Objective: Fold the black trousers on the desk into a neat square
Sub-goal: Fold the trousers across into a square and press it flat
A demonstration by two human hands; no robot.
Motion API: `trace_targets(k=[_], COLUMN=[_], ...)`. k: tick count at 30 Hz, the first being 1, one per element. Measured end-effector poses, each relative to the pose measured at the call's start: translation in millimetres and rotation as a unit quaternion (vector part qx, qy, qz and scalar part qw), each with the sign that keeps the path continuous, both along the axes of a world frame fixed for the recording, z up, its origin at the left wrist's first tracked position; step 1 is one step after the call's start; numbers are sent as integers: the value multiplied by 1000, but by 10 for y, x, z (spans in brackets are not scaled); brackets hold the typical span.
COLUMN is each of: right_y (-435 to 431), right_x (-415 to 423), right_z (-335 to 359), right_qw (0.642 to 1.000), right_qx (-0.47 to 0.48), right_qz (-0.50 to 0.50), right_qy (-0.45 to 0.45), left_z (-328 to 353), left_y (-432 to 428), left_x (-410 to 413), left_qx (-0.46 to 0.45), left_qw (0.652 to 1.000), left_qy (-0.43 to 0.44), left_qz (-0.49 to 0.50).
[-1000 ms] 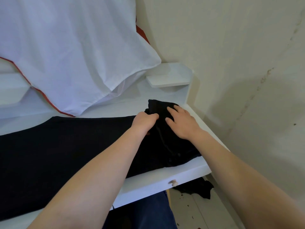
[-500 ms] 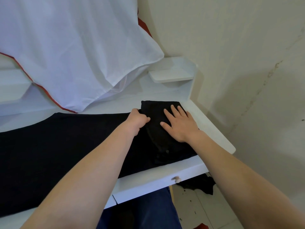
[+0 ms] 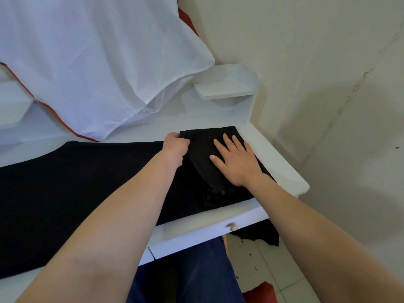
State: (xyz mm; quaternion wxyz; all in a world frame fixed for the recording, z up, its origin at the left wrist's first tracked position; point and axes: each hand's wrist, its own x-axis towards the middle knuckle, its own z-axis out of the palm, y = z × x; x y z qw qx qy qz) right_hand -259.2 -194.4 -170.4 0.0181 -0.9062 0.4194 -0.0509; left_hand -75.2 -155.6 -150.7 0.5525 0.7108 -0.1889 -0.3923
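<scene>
White table pushed into a cream-walled corner carries the black trousers, which lie stretched across its top from the left edge to the right end, under a white cloth that hangs over the back. At the right end one fold is already laid over, forming a thicker panel beside the small corner shelf. Your right hand rests flat and spread on that panel, gripping nothing; your left hand is clenched on the panel's left edge. Keep the right palm pressing so the layers cannot slide, and use the left to draw that edge straight and line it up with the far hem. Smooth outward from the palm before you lift it. Mind the near-right corner: bunched fabric there sits close to the table's front edge and looks likely to sag.
</scene>
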Motion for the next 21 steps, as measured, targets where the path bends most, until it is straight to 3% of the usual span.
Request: trace_targets(k=[3, 6, 12, 14, 17, 19, 21], right_y=[33, 82, 497, 572, 556, 533, 466], right_x=[-9, 31, 239, 233, 220, 222, 213], right_z=[30, 128, 119, 58, 50, 57, 105], right_qw=[1000, 999, 998, 998, 998, 996, 996], right_qx=[2, 4, 58, 56, 58, 59, 55], right_qz=[-2, -5, 33, 37, 33, 44, 47], right_qy=[10, 33, -16, -10, 14, 51, 50], left_z=[19, 31, 116, 173, 150, 98, 59], left_y=[70, 171, 159, 190, 270, 298, 308], left_x=[-54, -98, -241, -328, -459, -567, -619], left_qx=[-15, -1, 31, 76, 84, 84, 110], left_qw=[1000, 993, 974, 944, 839, 808, 822], left_qy=[-18, -117, -211, -312, -525, -557, -523], left_qz=[12, -33, -77, -79, -118, -170, -195])
